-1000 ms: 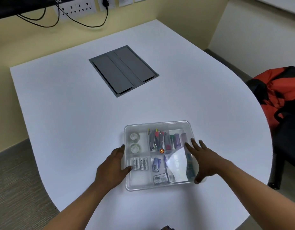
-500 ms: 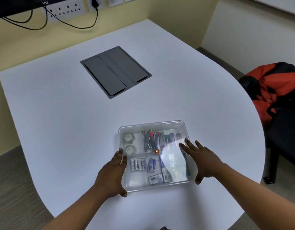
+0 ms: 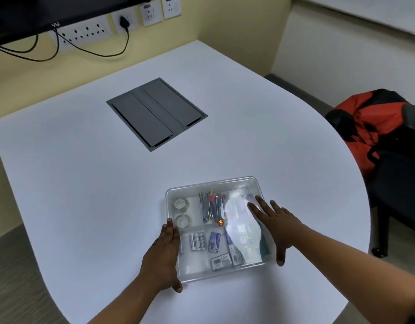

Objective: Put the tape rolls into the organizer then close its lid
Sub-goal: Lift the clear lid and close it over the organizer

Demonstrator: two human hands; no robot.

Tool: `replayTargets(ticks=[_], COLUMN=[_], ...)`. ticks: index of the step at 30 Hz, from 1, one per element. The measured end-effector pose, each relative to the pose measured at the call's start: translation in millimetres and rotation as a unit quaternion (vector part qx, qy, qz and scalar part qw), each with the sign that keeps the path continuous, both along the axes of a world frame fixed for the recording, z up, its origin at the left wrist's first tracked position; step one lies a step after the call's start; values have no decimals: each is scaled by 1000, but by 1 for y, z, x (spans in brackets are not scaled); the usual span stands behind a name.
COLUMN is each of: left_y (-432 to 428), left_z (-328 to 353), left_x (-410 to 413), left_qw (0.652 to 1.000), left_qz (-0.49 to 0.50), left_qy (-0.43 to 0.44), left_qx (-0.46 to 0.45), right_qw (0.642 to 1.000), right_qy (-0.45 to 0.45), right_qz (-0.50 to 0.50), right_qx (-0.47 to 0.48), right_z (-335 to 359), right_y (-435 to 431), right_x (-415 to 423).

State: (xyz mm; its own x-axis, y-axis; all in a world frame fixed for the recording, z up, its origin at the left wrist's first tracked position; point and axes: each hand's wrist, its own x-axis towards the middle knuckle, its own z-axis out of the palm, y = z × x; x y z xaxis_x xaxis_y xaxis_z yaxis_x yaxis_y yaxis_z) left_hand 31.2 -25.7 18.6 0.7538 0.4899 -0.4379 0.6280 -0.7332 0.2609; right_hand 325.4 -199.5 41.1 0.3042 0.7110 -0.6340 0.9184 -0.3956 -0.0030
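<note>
A clear plastic organizer (image 3: 225,182) lies on the white table near me, with its transparent lid on top. Two clear tape rolls (image 3: 181,211) sit in its far-left compartment, seen through the lid. My left hand (image 3: 163,256) lies flat against the organizer's left edge, fingers together. On the right side of the lid my right hand (image 3: 275,223) rests flat with fingers spread, the thumb down the right wall. Neither hand holds anything. Batteries, clips and small packets fill the other compartments.
A grey cable hatch (image 3: 156,113) is set into the table (image 3: 85,183) further away. Wall sockets with black cables (image 3: 103,46) run along the back wall. To the right, an orange and black bag (image 3: 374,122) sits on a dark chair.
My left hand has slid from the organizer's near-left corner to lie along its left edge. The right hand stays flat on the lid. The camera view shifted slightly.
</note>
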Motion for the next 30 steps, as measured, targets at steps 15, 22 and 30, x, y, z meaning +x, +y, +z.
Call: replayTargets(ticks=[15, 22, 30], left_y=[55, 70, 76], left_z=[29, 17, 12], left_x=[46, 54, 61], left_qw=[995, 998, 995], left_qz=[8, 34, 11], left_qy=[40, 54, 84], left_qx=[94, 14, 42], right_qw=[996, 997, 998], right_qy=[-54, -60, -51], right_qz=[-46, -38, -40], right_qx=[46, 31, 24], right_z=[18, 8, 1], right_y=[53, 56, 55], right_x=[18, 19, 25])
